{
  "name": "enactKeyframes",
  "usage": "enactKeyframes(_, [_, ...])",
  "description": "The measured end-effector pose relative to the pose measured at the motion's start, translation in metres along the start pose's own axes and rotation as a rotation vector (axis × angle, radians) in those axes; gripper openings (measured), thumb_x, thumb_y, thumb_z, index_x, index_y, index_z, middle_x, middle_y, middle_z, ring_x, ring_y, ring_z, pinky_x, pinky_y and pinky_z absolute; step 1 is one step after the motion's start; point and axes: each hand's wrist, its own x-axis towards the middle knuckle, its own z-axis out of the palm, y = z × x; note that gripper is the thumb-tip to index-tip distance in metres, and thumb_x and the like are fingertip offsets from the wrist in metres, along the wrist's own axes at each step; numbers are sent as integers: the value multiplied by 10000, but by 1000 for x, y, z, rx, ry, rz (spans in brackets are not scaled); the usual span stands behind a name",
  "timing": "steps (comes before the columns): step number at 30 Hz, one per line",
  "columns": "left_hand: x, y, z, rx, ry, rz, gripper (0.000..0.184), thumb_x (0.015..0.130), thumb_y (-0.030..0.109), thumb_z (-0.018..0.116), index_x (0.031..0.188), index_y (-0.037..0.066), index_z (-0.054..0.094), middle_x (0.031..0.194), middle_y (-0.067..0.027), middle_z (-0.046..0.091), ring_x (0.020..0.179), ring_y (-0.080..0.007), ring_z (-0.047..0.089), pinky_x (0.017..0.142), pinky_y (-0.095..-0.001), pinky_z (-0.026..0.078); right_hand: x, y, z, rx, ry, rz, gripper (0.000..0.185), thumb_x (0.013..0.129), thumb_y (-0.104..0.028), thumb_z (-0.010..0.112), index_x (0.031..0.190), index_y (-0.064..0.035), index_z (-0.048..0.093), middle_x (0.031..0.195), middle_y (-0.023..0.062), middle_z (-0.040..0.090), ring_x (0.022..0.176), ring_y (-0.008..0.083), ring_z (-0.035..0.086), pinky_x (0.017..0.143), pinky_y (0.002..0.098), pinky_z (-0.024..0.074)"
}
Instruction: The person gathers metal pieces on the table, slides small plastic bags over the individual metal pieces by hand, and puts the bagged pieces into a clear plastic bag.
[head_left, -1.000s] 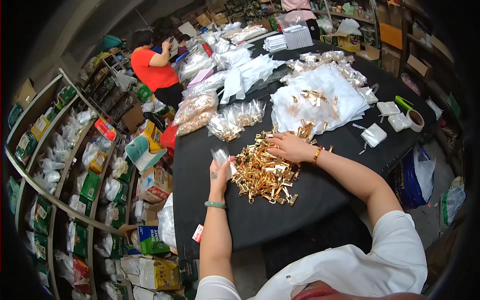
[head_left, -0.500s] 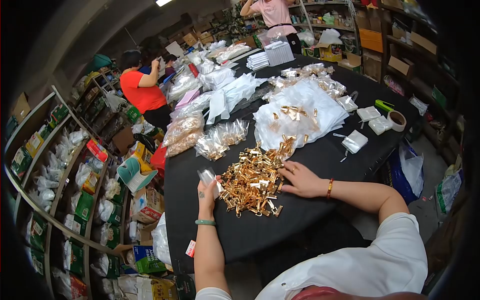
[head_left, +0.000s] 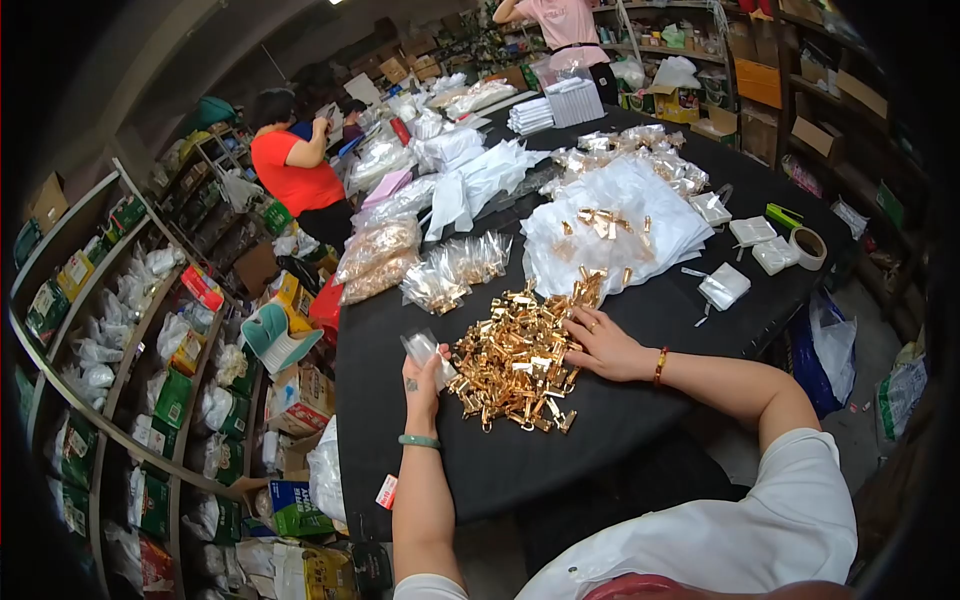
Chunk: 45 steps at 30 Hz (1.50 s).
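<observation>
A heap of small gold-coloured metal clips [head_left: 512, 355] lies on the black-covered table [head_left: 500, 470], between my two hands. At its left edge my left hand [head_left: 424, 385] is closed around a stack of small clear plastic bags [head_left: 421, 348], which stick up past the fingers. My right hand [head_left: 612, 347] rests at the heap's right side, fingers stretched out and touching the outer clips. Nothing shows in its grip, though the undersides of its fingers are hidden. Beyond the heap, a white plastic sheet [head_left: 660, 225] carries some more gold pieces.
Filled clear bags [head_left: 455, 270] lie behind the heap. To the right are a tape roll [head_left: 808, 247], a green stapler [head_left: 784, 215] and packs of small bags [head_left: 724, 287]. Crowded shelves [head_left: 150, 400] stand on the left. A person in red [head_left: 295, 170] works across the table.
The whole view has shifted slightly, so everything appears a little further right. Both hands stay at the edges of the heap, the left still on the plastic bags.
</observation>
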Motion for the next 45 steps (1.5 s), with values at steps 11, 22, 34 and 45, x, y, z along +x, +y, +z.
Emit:
enactKeyframes(11, [0, 4, 2, -57, 107, 2, 305, 822, 44, 550, 1116, -13, 491, 1016, -135, 637, 901, -204, 627, 747, -308, 520, 75, -2, 0, -7, 83, -208, 492, 857, -269, 548, 1255, -2, 438, 1277, 194, 456, 1152, 346, 434, 997, 413, 335])
enactKeyframes(22, [12, 8, -2, -82, 146, 35, 210, 834, 52, 575, 1022, -31, 531, 903, -115, 652, 805, -163, 633, 728, -271, 506, 132, -43, 13, 12, 44, -358, 402, 900, -321, 510, 1166, -20, 533, 1179, 181, 547, 1073, 338, 510, 922, 388, 401])
enactKeyframes(34, [13, 13, 5, -85, -34, 63, 211, 788, 64, 664, 964, -10, 575, 845, -52, 642, 746, -109, 609, 680, -243, 490, 230, -96, 45, 291, -213, -333, 255, 854, -266, 583, 938, -30, 631, 852, 114, 667, 768, 254, 641, 706, 335, 502])
enactKeyframes(45, [10, 16, 6, -77, 62, -44, 252, 733, 72, 732, 921, 11, 576, 818, -36, 640, 717, -80, 586, 670, -220, 473, 219, -41, 57, -20, -328, -618, 163, 771, -151, 631, 882, -32, 610, 826, 94, 632, 711, 256, 591, 664, 341, 477])
